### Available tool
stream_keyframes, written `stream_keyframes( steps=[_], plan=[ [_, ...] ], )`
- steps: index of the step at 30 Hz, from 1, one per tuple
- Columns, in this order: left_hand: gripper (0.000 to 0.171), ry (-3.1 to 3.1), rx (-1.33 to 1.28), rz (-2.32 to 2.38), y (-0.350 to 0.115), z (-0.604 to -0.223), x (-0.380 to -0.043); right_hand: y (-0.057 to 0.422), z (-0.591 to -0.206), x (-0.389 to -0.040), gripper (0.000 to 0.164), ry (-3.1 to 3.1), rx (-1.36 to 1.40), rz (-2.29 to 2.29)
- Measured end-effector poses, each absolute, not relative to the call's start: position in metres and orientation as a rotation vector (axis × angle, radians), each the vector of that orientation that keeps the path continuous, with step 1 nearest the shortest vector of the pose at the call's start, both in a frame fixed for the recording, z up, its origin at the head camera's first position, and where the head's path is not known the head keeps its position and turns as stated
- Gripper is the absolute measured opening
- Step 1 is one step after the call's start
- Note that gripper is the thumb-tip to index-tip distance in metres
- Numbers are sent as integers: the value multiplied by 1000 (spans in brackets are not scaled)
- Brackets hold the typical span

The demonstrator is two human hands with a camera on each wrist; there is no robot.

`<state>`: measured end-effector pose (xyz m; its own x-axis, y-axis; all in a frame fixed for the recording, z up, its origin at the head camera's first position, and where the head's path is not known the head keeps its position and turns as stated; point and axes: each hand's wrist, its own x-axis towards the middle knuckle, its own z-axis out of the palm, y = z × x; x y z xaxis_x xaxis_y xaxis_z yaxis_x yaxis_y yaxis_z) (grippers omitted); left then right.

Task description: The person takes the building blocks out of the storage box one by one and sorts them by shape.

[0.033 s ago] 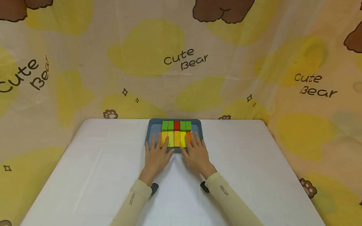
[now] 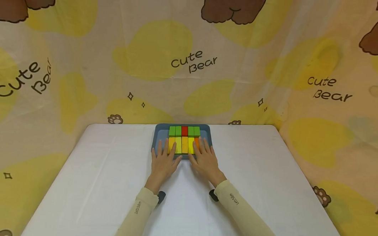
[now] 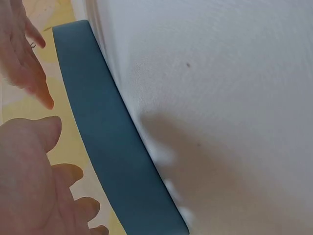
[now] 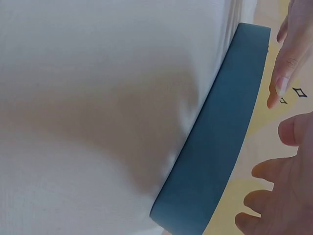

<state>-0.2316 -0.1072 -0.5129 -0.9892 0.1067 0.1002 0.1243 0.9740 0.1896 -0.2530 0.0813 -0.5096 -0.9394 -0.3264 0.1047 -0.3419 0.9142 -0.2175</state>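
Reads "cute Bear" on backdrop point(image 2: 155, 91), "Lets Slim" on sleeves point(image 2: 132, 222). Aligns tray point(image 2: 162, 132) lengthwise left-to-right at rear of tabletop point(image 2: 108, 181). Spreads left hand point(image 2: 163, 163), right hand point(image 2: 206, 163) over tray's blocks point(image 2: 184, 145), gripping nothing.

"What's on the white table point(image 2: 183, 217)?"

"A blue-grey tray point(image 2: 162, 133) near the far edge. Its far row has four green blocks point(image 2: 172, 131) with one red block point(image 2: 184, 131) in the middle; the nearer row is yellow and orange blocks point(image 2: 184, 145)."

"And the hands?"

"The left hand point(image 2: 163, 164) and right hand point(image 2: 206, 164) reach over its near side, fingers spread (whether they touch the blocks, I can't tell)."

"Behind that?"

"A cloth point(image 2: 154, 50) printed 'Cute Bear'."
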Motion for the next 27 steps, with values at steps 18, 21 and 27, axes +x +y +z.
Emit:
stream_keyframes(
  steps=[18,21,27],
  plan=[
    [53,-2685,216,-1143,-181,-520,-255,93,-504,-274,35,-2847,453,530],
    [47,-2645,261,-1296,-186,-526,-257,95,-504,-277,32,-2866,422,548],
    [43,-2622,281,-1437,-189,-532,-260,93,-500,-282,29,-2915,397,553]
  ],
)
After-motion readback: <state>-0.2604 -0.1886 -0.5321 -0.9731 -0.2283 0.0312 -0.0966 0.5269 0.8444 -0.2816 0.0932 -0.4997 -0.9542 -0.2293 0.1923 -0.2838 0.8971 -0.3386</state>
